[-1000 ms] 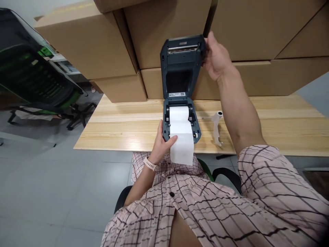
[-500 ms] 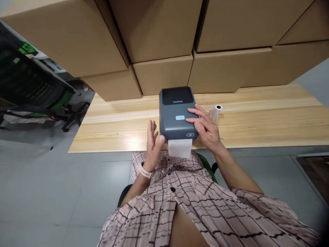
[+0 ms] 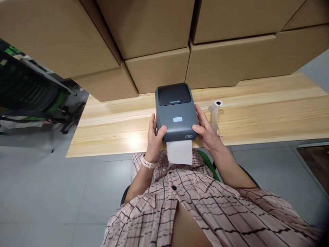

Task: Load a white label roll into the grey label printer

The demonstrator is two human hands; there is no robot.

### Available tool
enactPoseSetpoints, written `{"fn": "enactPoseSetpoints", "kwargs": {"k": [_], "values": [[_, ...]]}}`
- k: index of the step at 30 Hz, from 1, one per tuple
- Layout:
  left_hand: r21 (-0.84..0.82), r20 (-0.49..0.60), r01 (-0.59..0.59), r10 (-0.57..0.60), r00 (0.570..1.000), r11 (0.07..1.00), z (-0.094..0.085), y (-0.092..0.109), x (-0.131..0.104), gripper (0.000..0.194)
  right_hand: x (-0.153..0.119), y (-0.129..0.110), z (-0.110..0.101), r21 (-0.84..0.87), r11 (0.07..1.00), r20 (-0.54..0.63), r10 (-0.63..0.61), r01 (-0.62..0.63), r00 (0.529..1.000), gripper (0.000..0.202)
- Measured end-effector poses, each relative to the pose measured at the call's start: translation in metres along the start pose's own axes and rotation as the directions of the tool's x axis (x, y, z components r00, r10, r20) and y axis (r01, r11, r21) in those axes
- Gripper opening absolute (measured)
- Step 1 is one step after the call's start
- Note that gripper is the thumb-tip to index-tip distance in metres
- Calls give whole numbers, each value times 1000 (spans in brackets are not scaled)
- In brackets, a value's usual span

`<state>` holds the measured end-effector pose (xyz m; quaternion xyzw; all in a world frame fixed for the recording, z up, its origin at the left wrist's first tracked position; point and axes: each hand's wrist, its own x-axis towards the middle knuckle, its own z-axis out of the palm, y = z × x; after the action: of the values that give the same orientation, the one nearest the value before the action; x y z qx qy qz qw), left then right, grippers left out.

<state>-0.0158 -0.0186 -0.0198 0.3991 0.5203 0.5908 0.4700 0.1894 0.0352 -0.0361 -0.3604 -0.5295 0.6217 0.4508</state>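
A dark grey-blue label printer [image 3: 177,113] with a black window stands near the front edge of the wooden table. White paper [image 3: 179,152] hangs out of its front, over the table edge. My left hand [image 3: 154,141] grips the printer's left side, thumb on the front left corner. On the other side, my right hand [image 3: 207,132] holds the right edge, its thumb on the top near the front corner. Right of the printer is a small white paper roll [image 3: 218,103] with a loose strip trailing toward the table's front edge.
Large cardboard boxes [image 3: 156,67] are stacked along the back of the wooden table [image 3: 110,132]. A black and green chair [image 3: 28,85] stands on the floor at the left. Part of a green seat shows beneath my body.
My right hand has moved from the printer's top to its right side. My left hand has closed on the left side. The paper hangs out a little longer, and the view has shifted slightly.
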Motion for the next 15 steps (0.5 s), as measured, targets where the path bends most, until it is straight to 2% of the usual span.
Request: {"fn": "enactPoseSetpoints", "kwargs": {"k": [5, 8, 11, 13, 14, 15], "values": [[25, -10, -106, 106, 994, 994, 2, -3, 7, 90, 0, 4, 5, -53, 995, -64, -84, 81, 994, 114], [64, -3, -115, 116, 993, 991, -1, -8, 0, 82, 1, 7, 5, -124, 986, -92, -123, 111, 988, 109], [138, -145, -164, 184, 972, 977, -4, -23, -28, 64, 3, 8, 5, -142, 984, -74, -117, 106, 990, 111], [172, -280, -228, 270, 921, 958, -4, -36, -53, 41, 3, 8, 5, -130, 985, -75, -127, 117, 989, 108], [179, -280, -221, 265, 923, 959, -3, -42, -64, 34, 3, 8, 5, -133, 983, -78, -137, 126, 988, 105], [180, -236, -175, 215, 948, 968, -1, -46, -73, 35, 3, 9, 6, -144, 980, -78, -147, 134, 986, 101]]}}
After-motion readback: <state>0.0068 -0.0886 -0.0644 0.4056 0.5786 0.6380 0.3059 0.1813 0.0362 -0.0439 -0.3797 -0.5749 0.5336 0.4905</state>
